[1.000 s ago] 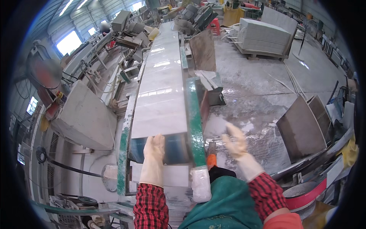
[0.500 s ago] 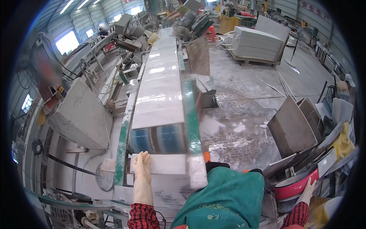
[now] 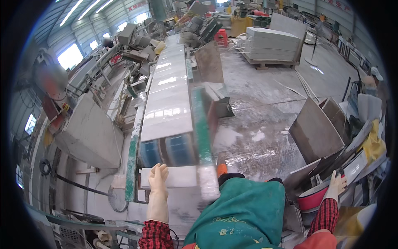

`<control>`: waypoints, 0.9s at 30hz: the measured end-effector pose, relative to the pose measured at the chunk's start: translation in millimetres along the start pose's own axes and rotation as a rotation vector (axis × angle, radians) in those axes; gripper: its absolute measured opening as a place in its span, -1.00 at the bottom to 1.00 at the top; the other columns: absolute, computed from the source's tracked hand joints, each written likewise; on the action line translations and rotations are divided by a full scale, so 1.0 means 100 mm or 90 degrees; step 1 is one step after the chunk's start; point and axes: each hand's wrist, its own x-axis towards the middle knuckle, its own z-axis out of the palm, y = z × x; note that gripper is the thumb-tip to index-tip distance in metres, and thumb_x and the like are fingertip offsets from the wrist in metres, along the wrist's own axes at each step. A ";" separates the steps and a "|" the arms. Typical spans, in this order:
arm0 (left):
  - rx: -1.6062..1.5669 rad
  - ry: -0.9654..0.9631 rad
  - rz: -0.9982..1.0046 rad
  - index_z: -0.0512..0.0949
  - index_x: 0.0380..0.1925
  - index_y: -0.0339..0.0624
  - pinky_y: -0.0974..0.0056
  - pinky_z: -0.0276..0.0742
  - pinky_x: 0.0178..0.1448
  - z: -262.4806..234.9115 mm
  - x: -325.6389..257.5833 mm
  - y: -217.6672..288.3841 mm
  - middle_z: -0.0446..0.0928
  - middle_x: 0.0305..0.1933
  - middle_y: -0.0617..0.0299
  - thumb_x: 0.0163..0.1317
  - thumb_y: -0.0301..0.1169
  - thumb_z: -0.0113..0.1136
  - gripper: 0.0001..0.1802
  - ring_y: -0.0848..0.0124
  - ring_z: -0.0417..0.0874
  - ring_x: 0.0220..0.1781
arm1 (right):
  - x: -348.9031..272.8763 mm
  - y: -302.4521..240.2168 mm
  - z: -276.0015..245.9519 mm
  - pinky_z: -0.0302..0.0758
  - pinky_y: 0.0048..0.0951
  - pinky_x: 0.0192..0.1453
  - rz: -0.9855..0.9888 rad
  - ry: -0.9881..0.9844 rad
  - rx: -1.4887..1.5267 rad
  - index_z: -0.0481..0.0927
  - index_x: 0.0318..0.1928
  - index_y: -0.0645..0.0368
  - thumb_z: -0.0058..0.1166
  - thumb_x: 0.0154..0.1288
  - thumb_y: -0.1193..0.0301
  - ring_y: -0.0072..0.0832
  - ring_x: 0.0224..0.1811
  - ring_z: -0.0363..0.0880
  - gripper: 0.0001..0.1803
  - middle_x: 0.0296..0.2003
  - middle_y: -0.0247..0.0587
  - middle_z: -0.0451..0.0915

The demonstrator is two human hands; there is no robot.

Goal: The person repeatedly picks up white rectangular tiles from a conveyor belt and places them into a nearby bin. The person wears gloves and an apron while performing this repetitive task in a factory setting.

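Stone slab (image 3: pixel 170 176) is lying at the conveyor's (image 3: pixel 168 95) near end; the left hand (image 3: pixel 158 178) is resting flat, released, on it, likely steadying. Right hand (image 3: pixel 336 185) is reaching the red basin (image 3: pixel 313 199), grip unclear.

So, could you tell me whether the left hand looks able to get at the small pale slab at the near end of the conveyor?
Probably yes: the left hand already lies, fingers flat, at the left edge of the small pale slab, with nothing between them. The right hand is far off at the red tub.
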 end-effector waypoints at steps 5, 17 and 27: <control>0.164 -0.237 0.088 0.39 0.30 -0.33 0.16 0.53 0.35 0.99 0.00 0.00 0.60 0.19 -0.10 0.53 -0.26 0.13 -0.52 0.16 0.64 0.22 | -0.24 0.00 -0.32 0.50 0.08 0.24 0.010 0.046 0.068 0.67 0.09 -0.02 0.12 0.28 -0.07 0.05 0.26 0.46 -0.47 0.28 0.02 0.46; 0.978 -0.554 0.567 0.21 0.52 -0.20 -0.08 -0.08 0.65 2.10 0.65 -0.68 0.15 0.61 -0.08 0.47 0.12 -0.03 -0.19 -0.12 0.03 0.63 | -0.14 -0.11 0.11 -0.04 0.24 0.60 0.069 0.060 0.126 0.51 0.29 0.06 0.15 0.28 -0.02 0.09 0.60 0.02 -0.34 0.53 0.05 0.15; 1.023 -0.399 0.643 0.34 0.44 -0.10 -0.14 -0.10 0.65 1.96 0.76 -1.00 0.30 0.54 0.00 0.33 -0.22 0.19 -0.32 -0.15 0.09 0.62 | -0.30 -0.15 -0.02 -0.25 0.33 0.62 0.046 -0.024 0.119 0.41 0.41 0.01 0.01 0.35 0.03 0.12 0.64 -0.08 -0.33 0.58 0.06 0.04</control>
